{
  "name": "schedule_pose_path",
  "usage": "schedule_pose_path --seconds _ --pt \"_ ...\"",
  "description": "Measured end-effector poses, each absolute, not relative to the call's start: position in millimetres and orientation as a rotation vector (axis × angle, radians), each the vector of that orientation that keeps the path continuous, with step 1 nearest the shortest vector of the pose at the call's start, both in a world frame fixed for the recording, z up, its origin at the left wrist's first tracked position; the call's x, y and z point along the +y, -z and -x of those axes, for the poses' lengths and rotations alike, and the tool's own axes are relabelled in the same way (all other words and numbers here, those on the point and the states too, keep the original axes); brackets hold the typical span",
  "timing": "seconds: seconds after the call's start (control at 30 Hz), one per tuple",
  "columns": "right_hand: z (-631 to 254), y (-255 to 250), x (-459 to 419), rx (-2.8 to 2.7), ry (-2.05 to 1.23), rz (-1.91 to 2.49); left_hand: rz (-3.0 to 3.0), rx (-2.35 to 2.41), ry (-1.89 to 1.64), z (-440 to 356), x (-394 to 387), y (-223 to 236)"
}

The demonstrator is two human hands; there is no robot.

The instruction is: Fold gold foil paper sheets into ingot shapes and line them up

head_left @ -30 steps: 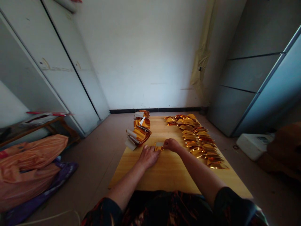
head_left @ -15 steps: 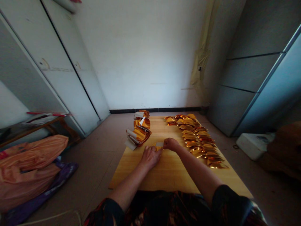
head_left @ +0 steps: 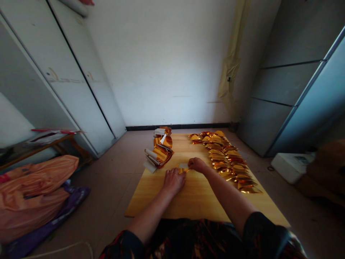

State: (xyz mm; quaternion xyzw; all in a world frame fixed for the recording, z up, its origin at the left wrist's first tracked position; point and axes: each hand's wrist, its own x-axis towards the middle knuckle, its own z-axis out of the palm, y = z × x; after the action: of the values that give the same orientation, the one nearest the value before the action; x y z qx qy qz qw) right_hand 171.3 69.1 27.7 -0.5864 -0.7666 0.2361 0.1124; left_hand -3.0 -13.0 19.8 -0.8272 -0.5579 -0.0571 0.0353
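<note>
Between my hands, on the wooden table board [head_left: 161, 201], lies a small sheet of gold foil paper [head_left: 183, 167] with a pale grey side partly showing. My left hand [head_left: 174, 181] rests on the board with curled fingers pressed on the sheet's near left edge. The right hand [head_left: 197, 164] pinches the sheet's right edge between thumb and fingers. Stacks of curled gold foil paper sheets [head_left: 159, 154], grey on the back, sit at the board's left edge. Rows of folded gold paper pieces [head_left: 229, 158] line its right side.
Pale cabinets [head_left: 81, 72] stand on the left, a grey refrigerator-like cabinet [head_left: 283, 86] on the right. A white box [head_left: 289, 167] is on the floor at right. Orange and purple bags [head_left: 40, 183] lie on the floor at left, below a low wooden stand [head_left: 45, 144].
The right hand has shifted very slightly to the right and up along the sheet's edge, and more of the sheet's gold side shows. My left hand stays nearly in place.
</note>
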Motion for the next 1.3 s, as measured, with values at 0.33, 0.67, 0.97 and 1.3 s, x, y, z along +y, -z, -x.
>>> schedule_pose_path --seconds 0.33,0.67,0.97,1.3 --pt "-168 -24 67 -2.252 -0.557 1.787 2.599 -1.744 0.184 2 -13 -25" --pt "-172 -27 68 -2.264 -0.628 1.752 2.591 -1.744 0.205 6 -10 -25" --pt "-166 -27 29 -2.546 -0.097 1.543 2.579 -1.911 0.433 12 13 -25" --pt "-156 -30 -19 -2.593 -0.117 1.407 2.628 -2.010 0.477 14 23 -20"
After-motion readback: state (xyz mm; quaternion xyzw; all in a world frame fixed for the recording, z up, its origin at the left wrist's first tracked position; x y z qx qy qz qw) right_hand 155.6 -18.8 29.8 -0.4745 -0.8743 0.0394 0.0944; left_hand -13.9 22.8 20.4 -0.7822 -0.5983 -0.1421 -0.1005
